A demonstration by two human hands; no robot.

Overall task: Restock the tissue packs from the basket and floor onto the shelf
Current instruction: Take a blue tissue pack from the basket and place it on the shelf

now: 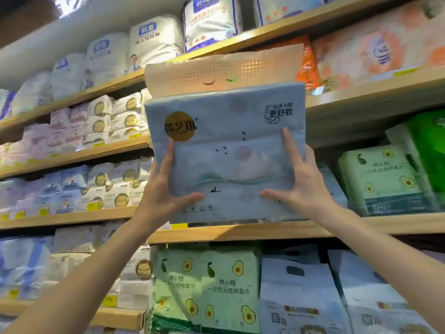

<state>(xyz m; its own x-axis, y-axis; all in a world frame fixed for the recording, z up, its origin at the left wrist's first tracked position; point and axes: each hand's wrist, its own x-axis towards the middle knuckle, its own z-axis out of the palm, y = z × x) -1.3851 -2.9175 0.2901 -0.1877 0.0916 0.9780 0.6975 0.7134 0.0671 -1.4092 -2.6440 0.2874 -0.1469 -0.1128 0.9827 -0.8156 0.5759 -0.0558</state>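
My left grip (pixel 166 189) and right grip (pixel 301 186) clamp the blue tissue pack (pixel 224 141) low; its perforated top flap (pixel 224 71) may snag the shelf (pixel 361 102) above and tip it.

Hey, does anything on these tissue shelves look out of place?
Nothing looks torn or spilled. Only the pale blue plastic-wrapped tissue pack stands out, held slightly tilted at the wooden shelf front between the left hand and right hand, a peach perforated flap sticking up behind it.
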